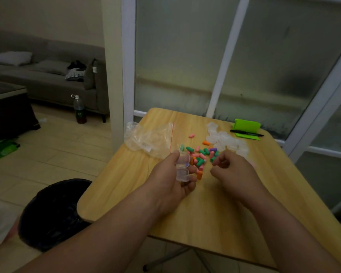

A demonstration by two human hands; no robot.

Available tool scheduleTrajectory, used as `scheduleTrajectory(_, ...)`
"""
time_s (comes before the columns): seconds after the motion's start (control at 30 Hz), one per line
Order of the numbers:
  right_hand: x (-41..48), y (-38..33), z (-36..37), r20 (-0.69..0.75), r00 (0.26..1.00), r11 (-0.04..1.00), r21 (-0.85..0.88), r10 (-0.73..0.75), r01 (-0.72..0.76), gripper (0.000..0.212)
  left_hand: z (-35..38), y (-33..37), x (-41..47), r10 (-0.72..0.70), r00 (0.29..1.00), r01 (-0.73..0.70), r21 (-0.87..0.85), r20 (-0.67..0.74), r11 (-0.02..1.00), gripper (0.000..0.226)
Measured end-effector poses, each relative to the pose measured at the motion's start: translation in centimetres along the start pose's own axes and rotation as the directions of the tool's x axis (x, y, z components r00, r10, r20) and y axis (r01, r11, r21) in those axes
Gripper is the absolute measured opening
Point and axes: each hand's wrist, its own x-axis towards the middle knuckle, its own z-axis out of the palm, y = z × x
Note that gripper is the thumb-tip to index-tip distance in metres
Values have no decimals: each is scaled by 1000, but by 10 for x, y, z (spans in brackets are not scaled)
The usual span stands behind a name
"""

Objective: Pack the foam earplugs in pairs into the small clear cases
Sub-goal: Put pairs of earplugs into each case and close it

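Foam earplugs [200, 155] piled centre frame, axes mixed, between and just above both hands. Left hand [171, 180] grips open clear case [182, 168] at the pile's left edge. Right hand [232, 172] is curled at the right edge, nearer the plugs; can't tell if it pinches one.

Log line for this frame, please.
left hand holds open clear case | right hand fingers curled at earplug pile, grasp unclear | spare cases heaped behind pile
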Motion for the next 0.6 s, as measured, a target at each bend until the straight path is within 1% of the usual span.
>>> scheduleTrajectory(0.1, -9, -7, -8, -17, 996, 974, 212, -83, 85, 11, 1, -2, 0, -21, 999, 22, -34, 38, 999, 46)
scheduleTrajectory(0.17, -16, -14, -9, -22, 987, 951, 266, -157, 158, 10, 1, -3, 2, -30, 996, 34, -44, 80, 998, 47)
scheduleTrajectory(0.27, -23, -19, -3, -21, 970, 934, 265, -243, 240, 11, 3, -6, 3, -24, 994, 31, -59, 109, 998, 43)
scheduleTrajectory(0.37, -29, -20, 7, -23, 955, 941, 163, -296, 295, 11, 7, -7, 0, -20, 993, 30, -77, 117, 997, 45)
scheduleTrajectory(0.43, -29, -19, 10, -9, 955, 948, 117, -296, 295, 10, 9, -6, -2, -18, 992, 28, -84, 123, 996, 43)
scheduleTrajectory(0.5, -29, -19, 10, 22, 959, 954, 111, -284, 280, 9, 9, -4, -2, -19, 991, 30, -82, 135, 996, 40)
scheduleTrajectory(0.6, -29, -20, 12, 37, 954, 950, 113, -297, 291, 9, 7, -2, -1, -23, 990, 36, -89, 138, 995, 47)
